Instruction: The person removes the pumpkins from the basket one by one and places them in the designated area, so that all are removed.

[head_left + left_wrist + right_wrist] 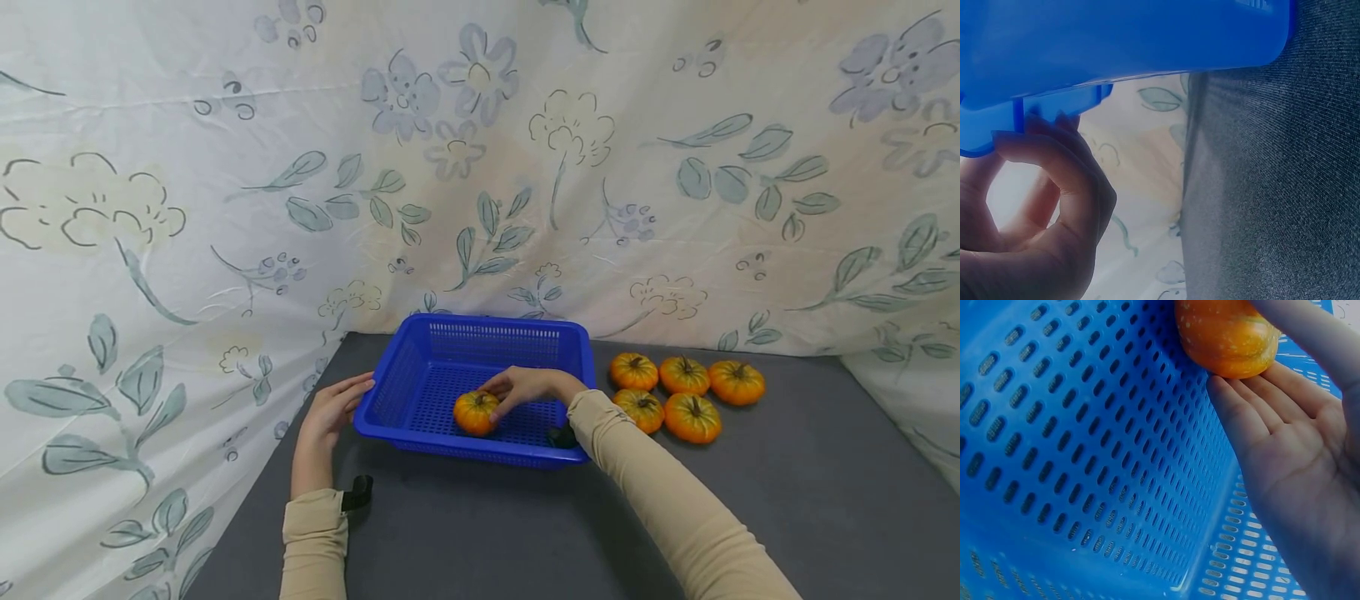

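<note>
A blue perforated basket (573, 337) stands on the grey table. A small orange pumpkin (475, 413) rests on its floor near the front wall. My right hand (504, 398) reaches into the basket and holds this pumpkin (1225, 337) between thumb and fingers (1241, 412), close to the basket's wall (1085, 456). My left hand (339, 402) is at the basket's left side. In the left wrist view its curled fingers (1054, 162) hook under the basket's rim (1054, 106).
Several more orange pumpkins (686, 392) lie in a cluster on the grey table (787, 483) just right of the basket. A floral cloth (187, 250) hangs behind and along the left side, close to the basket. Bare table lies in front.
</note>
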`<state>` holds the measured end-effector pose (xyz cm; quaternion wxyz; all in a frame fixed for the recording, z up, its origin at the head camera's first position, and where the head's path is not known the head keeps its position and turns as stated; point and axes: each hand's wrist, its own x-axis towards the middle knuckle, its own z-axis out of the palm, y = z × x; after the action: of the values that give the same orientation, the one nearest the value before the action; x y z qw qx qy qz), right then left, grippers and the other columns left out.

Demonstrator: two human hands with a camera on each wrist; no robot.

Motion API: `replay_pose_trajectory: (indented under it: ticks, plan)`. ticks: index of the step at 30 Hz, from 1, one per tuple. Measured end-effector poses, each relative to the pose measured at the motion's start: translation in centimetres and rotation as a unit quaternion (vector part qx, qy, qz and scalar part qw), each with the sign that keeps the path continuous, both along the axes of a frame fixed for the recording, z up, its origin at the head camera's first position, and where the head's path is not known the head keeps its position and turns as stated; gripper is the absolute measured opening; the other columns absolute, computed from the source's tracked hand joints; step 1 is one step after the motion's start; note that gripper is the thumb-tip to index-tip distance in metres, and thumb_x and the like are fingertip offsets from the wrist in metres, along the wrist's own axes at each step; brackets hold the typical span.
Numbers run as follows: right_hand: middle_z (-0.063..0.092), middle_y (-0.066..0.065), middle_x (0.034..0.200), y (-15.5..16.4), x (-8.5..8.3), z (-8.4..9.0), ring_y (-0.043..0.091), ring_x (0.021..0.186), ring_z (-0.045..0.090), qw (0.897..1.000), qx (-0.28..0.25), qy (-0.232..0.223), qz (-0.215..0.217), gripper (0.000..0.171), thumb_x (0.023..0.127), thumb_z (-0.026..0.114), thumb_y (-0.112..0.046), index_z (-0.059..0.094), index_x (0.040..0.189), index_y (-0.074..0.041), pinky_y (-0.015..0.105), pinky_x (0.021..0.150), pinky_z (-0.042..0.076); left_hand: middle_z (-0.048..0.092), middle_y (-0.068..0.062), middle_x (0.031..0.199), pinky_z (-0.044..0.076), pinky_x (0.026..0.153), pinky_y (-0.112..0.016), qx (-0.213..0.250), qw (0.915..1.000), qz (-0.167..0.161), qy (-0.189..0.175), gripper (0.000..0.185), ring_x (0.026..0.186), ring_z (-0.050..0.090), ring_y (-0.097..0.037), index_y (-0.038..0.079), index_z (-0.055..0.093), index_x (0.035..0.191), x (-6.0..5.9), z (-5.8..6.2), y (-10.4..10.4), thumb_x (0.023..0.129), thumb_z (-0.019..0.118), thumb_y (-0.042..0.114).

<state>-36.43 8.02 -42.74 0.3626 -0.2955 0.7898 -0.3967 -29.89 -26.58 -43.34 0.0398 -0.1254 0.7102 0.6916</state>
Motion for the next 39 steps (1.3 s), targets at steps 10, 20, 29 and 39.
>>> replay_pose_trajectory:
  ticks: [10, 20, 29, 39]
  plan:
    - [0.049, 0.012, 0.148, 0.5, 0.1, 0.4, 0.030, 0.137, 0.047, 0.999, -0.020, 0.035, -0.025, 0.060, 0.090, 0.070, -0.015, 0.046, 0.145, -0.005, 0.043, 0.111, 0.040, 0.070, 0.016, 0.088, 0.055, 0.074, -0.023, 0.004, 1.0000, 0.002, 0.004, 0.058, 0.081, 0.070, -0.003, 0.004, 0.055, 0.138, 0.3, -0.1, 0.2, 0.088, 0.074, 0.026]
    - [0.045, 0.013, 0.150, 1.7, 0.1, 1.2, 0.030, 0.139, 0.045, 0.996, -0.048, 0.047, -0.055, 0.066, 0.090, 0.071, -0.015, 0.041, 0.148, -0.006, 0.042, 0.111, 0.040, 0.071, 0.014, 0.089, 0.055, 0.074, -0.024, 0.002, 1.0000, 0.004, 0.001, 0.058, 0.081, 0.070, -0.004, 0.004, 0.055, 0.138, 0.3, -0.2, 0.1, 0.087, 0.074, 0.027]
    - [0.045, 0.013, 0.150, 3.2, 0.3, 2.9, 0.029, 0.140, 0.044, 0.993, -0.092, 0.046, -0.062, 0.067, 0.090, 0.070, -0.013, 0.039, 0.149, -0.007, 0.040, 0.109, 0.042, 0.071, 0.015, 0.087, 0.055, 0.075, -0.024, -0.001, 1.0000, -0.002, 0.004, 0.059, 0.081, 0.070, -0.004, 0.004, 0.054, 0.138, 0.3, -0.3, 0.0, 0.088, 0.073, 0.028]
    - [0.045, 0.011, 0.150, 5.9, 1.2, 4.6, 0.030, 0.140, 0.043, 0.989, -0.096, 0.074, -0.089, 0.067, 0.089, 0.072, -0.018, 0.041, 0.148, -0.013, 0.041, 0.108, 0.043, 0.071, 0.015, 0.088, 0.055, 0.074, -0.024, -0.001, 1.0000, -0.001, 0.008, 0.056, 0.081, 0.070, -0.004, 0.005, 0.056, 0.137, 0.3, -0.3, 0.0, 0.088, 0.074, 0.028]
